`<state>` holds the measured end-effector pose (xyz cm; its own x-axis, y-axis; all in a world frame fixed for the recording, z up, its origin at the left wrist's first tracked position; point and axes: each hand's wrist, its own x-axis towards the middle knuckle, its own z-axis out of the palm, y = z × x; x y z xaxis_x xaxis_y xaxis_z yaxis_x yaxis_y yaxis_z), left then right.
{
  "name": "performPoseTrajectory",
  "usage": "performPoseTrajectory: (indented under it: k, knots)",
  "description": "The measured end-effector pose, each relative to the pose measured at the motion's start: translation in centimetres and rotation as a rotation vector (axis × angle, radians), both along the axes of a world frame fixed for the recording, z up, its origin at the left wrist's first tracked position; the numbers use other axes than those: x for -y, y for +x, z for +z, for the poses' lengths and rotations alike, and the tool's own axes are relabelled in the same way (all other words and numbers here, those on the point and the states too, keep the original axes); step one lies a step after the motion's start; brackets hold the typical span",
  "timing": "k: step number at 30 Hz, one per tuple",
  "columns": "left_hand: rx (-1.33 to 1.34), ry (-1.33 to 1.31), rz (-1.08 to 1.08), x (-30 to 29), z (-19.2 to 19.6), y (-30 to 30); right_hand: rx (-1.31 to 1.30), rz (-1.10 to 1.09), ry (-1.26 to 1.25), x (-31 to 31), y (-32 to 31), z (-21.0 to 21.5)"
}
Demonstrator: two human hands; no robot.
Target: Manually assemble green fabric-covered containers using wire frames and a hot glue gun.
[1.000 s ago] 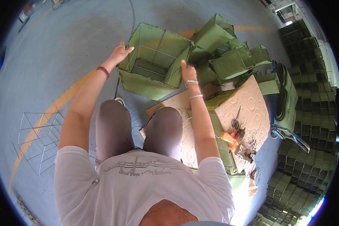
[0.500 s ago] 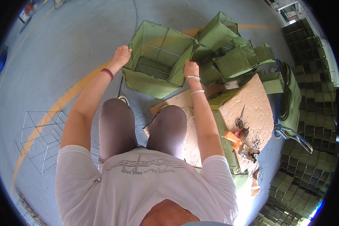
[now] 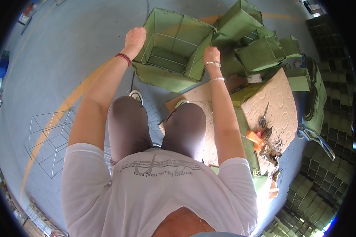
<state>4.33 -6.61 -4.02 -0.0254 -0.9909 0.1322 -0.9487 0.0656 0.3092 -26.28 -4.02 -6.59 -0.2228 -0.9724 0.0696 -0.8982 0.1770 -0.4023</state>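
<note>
The green open-topped box (image 3: 172,49), wire frame showing along its inner walls, sits on the grey floor (image 3: 67,51) just ahead of the person's knees, and both hands are on it. The left hand (image 3: 135,37) has its fingers closed over the box's left rim; a red bead bracelet (image 3: 123,58) rings that wrist. The right hand (image 3: 211,55) grips the box's right wall at the rim, fingers curled over the edge, though how far they wrap inside is hard to make out from this angle. Two thin silver bangles (image 3: 214,71) sit on the right wrist.

Just right of the box and touching it lies a heap of more green boxes (image 3: 261,47), tipped at mixed angles. Nearer the person, to the right of the legs, is a pale embossed board (image 3: 275,104) with a pair of scissors (image 3: 263,117) lying on it and an orange tool (image 3: 254,138) at its near edge beside some dark scraps. A flat piece of brown cardboard (image 3: 194,96) lies under the person's right foot. Over on the left, well apart from the box, a bare white wire frame (image 3: 51,136) rests on the floor beside a curved yellow floor line (image 3: 63,108).
</note>
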Motion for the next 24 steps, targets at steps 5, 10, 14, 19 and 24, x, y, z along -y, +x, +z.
performPoseTrajectory:
  k: [5, 10, 14, 19, 24]
  knots:
    - [-0.005, -0.007, 0.019, -0.6, 0.7, 0.2, 0.020, -0.094, -0.001, -1.2, 0.3, 1.9]
    - [-0.178, -0.268, -0.559, -6.9, 4.8, -0.7, 0.067, 0.525, -0.625, -8.8, 0.3, 5.7]
    - [-0.161, -0.209, -0.826, -11.4, 3.7, -2.0, 0.052, 0.786, -0.594, -12.7, 3.8, 4.1]
    - [-0.187, -0.165, -0.845, -12.0, 1.6, -2.4, -0.002, 0.761, -0.471, -13.1, 5.2, 3.3]
    - [-0.120, -0.061, -0.799, -11.8, 2.0, -3.2, -0.044, 0.727, -0.358, -12.8, 4.7, 3.2]
